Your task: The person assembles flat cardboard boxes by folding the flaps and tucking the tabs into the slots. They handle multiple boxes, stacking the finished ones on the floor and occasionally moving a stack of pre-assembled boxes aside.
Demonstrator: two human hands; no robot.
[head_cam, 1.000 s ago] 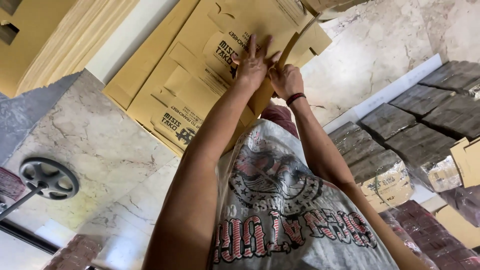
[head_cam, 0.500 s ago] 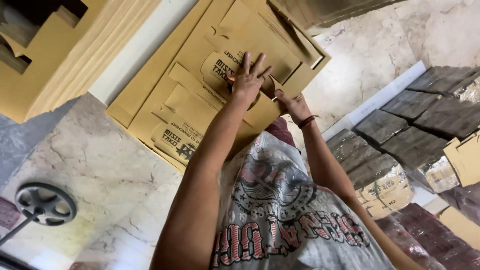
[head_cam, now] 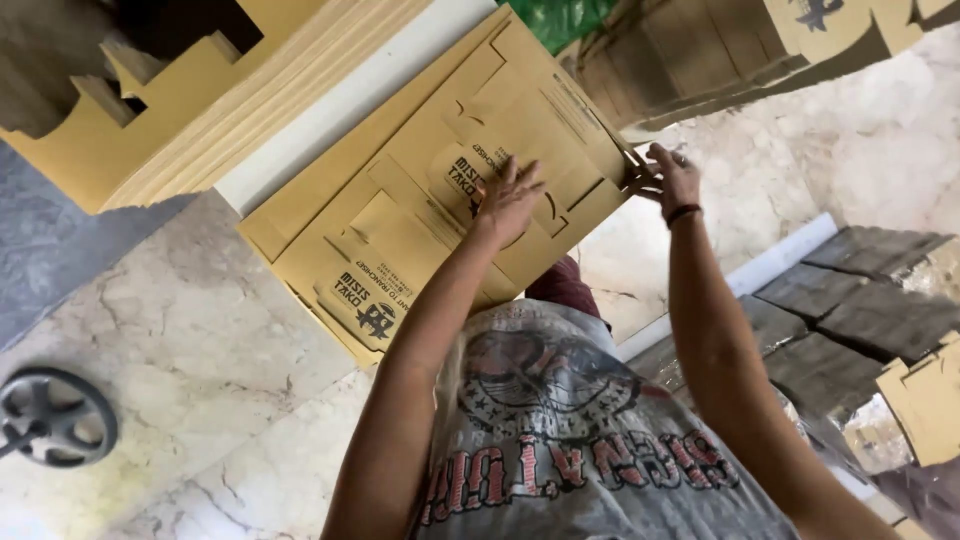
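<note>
Your left hand lies flat, fingers spread, on the top sheet of the flat die-cut cardboard blanks, pressing on a rounded flap with a black printed label just at the hand's 9 o'clock. Nothing is gripped in it; the palm only rests on the card. Your right hand, with a dark band at the wrist, sits at the blank's corner at 3 o'clock from the left hand, fingers curled and pinched on the card's notched edge.

The blanks are tan, unfolded box shapes with cut slots and tabs, stacked on the pale marbled floor. A second black printed mark sits on the lower panel, at about 7 o'clock from your left hand. Just beyond the stack, at its 10 o'clock side, runs a white strip, and past that stands a thick pile of tan cardboard sheets with stepped cut-outs along its edge.

At 1 o'clock from your hands lie more brown folded cartons, blurred, with a patch of green plastic beside them. At 4 o'clock, grey wrapped bundles lie in a row, with another tan cut blank near them. A dark metal wheel rests on the floor at 8 o'clock. Your grey printed shirt fills the near edge.
</note>
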